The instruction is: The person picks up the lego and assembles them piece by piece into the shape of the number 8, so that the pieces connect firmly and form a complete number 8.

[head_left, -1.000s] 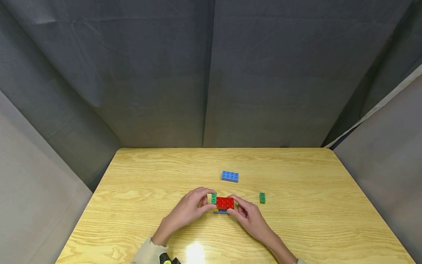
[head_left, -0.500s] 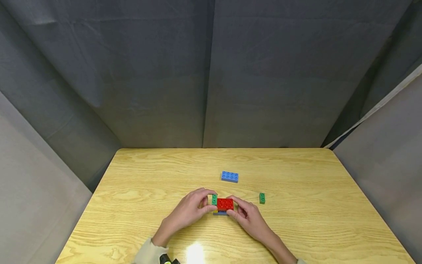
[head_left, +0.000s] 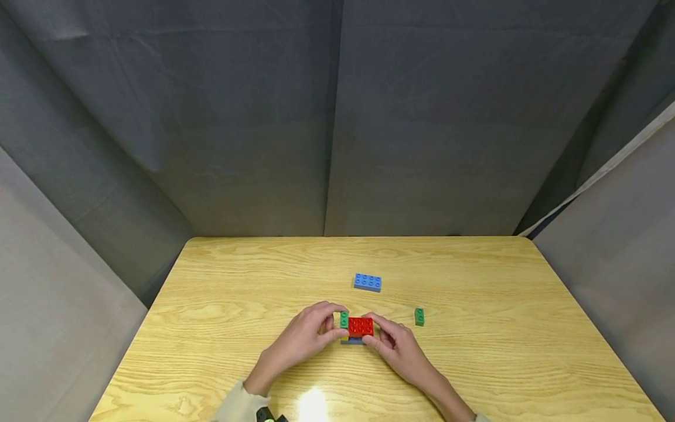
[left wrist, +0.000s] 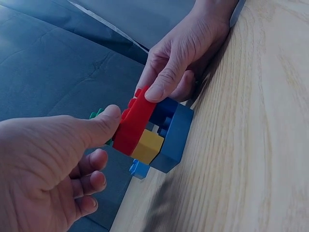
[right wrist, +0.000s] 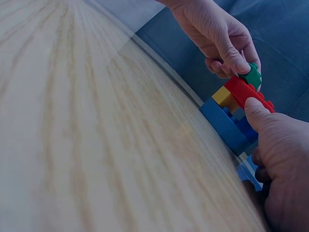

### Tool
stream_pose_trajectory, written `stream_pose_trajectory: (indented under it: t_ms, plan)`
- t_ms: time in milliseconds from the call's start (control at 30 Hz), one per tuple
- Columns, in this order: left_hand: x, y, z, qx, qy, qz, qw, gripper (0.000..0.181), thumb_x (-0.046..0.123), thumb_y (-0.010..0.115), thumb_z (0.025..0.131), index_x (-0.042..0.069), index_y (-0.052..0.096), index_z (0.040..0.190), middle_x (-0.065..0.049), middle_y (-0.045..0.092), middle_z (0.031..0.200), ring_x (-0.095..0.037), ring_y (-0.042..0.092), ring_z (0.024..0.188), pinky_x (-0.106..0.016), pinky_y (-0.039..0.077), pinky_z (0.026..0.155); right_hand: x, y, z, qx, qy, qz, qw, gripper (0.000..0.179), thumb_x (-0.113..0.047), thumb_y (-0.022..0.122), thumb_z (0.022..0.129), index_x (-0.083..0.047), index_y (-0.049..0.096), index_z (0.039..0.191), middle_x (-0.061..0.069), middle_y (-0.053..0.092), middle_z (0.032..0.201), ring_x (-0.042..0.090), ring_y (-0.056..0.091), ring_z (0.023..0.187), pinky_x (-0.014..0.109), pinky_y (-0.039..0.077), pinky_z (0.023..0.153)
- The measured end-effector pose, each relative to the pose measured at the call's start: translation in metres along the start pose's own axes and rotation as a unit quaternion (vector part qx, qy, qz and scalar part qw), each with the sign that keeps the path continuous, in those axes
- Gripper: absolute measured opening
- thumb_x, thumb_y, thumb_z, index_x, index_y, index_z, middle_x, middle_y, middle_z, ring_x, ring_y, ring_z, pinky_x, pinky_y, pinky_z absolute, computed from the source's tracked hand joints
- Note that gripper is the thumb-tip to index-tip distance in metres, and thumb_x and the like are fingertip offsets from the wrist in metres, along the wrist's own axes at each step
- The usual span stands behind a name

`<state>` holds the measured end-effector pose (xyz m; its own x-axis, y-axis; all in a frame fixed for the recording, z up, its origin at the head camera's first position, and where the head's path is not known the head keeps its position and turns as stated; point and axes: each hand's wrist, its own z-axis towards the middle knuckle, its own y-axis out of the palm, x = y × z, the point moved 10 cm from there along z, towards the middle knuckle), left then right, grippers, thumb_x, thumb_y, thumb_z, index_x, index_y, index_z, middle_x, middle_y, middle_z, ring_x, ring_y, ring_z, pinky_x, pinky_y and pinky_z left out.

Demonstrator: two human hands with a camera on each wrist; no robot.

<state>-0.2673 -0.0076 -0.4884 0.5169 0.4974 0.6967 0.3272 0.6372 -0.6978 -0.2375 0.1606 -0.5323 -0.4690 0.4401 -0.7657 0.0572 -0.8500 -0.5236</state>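
Observation:
A small stack of toy building bricks stands on the table between both hands. My left hand (head_left: 303, 335) pinches a small green brick (head_left: 344, 319) between thumb and forefinger, at the left end of the red brick (head_left: 361, 326). At the right end of that red brick, the thumb and fingers of my right hand (head_left: 398, 350) grip it. Below the red brick, the left wrist view shows a yellow brick (left wrist: 147, 147) at one end and a dark blue brick (left wrist: 163, 110) at the other. Both rest on a longer blue brick (left wrist: 176, 137). Whether the green brick is fully seated is hidden.
A loose blue brick (head_left: 367, 283) lies behind the stack. Another small green brick (head_left: 419, 317) lies to the right. The wooden table (head_left: 237, 275) ends at grey curtains (head_left: 253, 146) at the back and sides.
The green brick and my left hand have shifted very slightly right and toward me. The red brick has also moved slightly toward me. My right hand keeps its grip, and the loose bricks stay put.

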Motion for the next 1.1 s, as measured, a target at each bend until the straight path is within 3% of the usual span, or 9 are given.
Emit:
stream_pose_trajectory:
  t_ms: [300, 667, 867, 1100]
  plan:
    - [-0.0020, 0.0011, -0.0008, 0.003, -0.007, -0.003, 1.0000, 0.042, 0.038, 0.076, 0.096, 0.015, 0.070, 0.130, 0.010, 0.056, 0.082, -0.005, 0.047, 0.069, -0.021, 0.039, 0.060, 0.0000, 0.0004, 0.0002, 0.004, -0.006, 0.006, 1.0000, 0.038, -0.018, 0.074, 0.098, -0.029, 0.066, 0.134, -0.011, 0.041, 0.062, -0.003, 0.030, 0.054, 0.016, 0.030, 0.051]
    - [-0.0003, -0.0013, -0.0006, 0.030, 0.025, 0.001, 0.9992, 0.039, 0.037, 0.079, 0.094, 0.014, 0.074, 0.125, -0.007, 0.058, 0.089, -0.016, 0.048, 0.074, -0.022, 0.036, 0.064, -0.0003, 0.0001, 0.0010, 0.001, 0.002, 0.000, 1.0000, 0.037, -0.021, 0.073, 0.100, -0.032, 0.066, 0.135, -0.013, 0.041, 0.063, -0.003, 0.031, 0.054, 0.016, 0.031, 0.051]
    - [0.0023, -0.0007, 0.0003, 0.043, 0.048, -0.004, 0.9979, 0.034, 0.032, 0.080, 0.095, 0.011, 0.074, 0.121, -0.008, 0.058, 0.092, -0.027, 0.054, 0.076, -0.022, 0.039, 0.064, -0.0009, -0.0008, 0.0011, 0.003, 0.002, -0.006, 1.0000, 0.036, -0.022, 0.072, 0.100, -0.032, 0.066, 0.134, -0.013, 0.041, 0.063, -0.003, 0.031, 0.055, 0.016, 0.031, 0.051]
    - [0.0018, 0.0022, 0.0001, 0.048, 0.073, -0.005, 0.9962, 0.031, 0.031, 0.079, 0.096, 0.013, 0.074, 0.120, -0.009, 0.058, 0.090, -0.026, 0.055, 0.075, -0.020, 0.039, 0.064, 0.0004, -0.0005, 0.0003, 0.003, 0.004, -0.006, 1.0000, 0.036, -0.023, 0.072, 0.100, -0.033, 0.066, 0.134, -0.012, 0.041, 0.064, -0.003, 0.031, 0.056, 0.016, 0.031, 0.052]
